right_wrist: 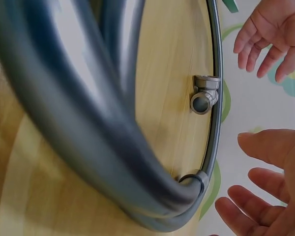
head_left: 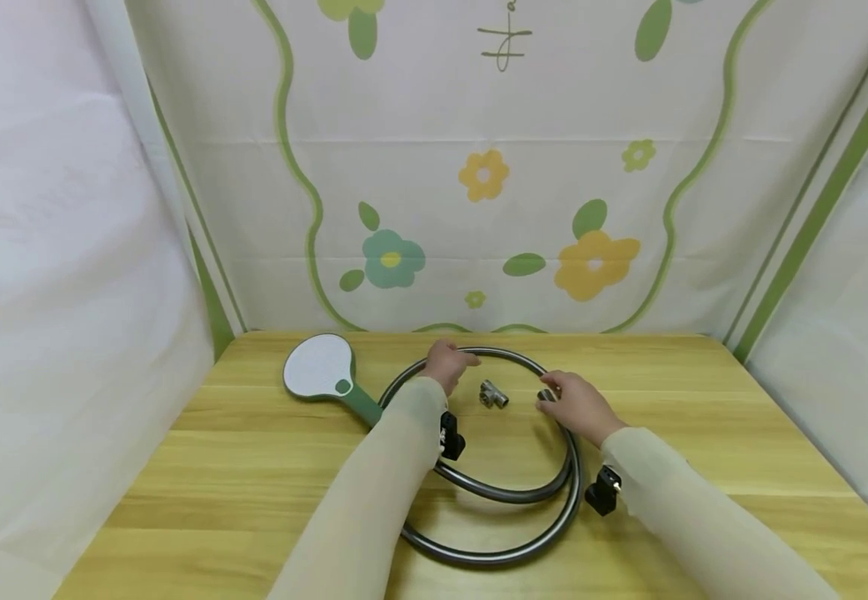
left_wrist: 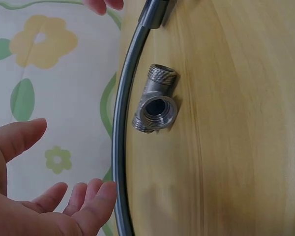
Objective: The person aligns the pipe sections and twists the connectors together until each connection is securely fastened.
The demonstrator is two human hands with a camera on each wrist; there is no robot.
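Observation:
My left hand hovers over the far left side of a coiled dark grey hose, fingers spread and holding nothing. My right hand is beside the hose's metal end; in the right wrist view its relaxed fingers stand apart from the hose. Between the hands, inside the loop, lies a silver threaded T-shaped pipe fitting. The left wrist view shows the open threaded mouth of this fitting. To the left, a round white-faced shower head with a green handle lies partly behind the left sleeve.
Everything lies on a wooden table. A white cloth with printed flowers hangs behind its far edge, and plain white sheets stand at both sides. Small black cameras sit on both wrists.

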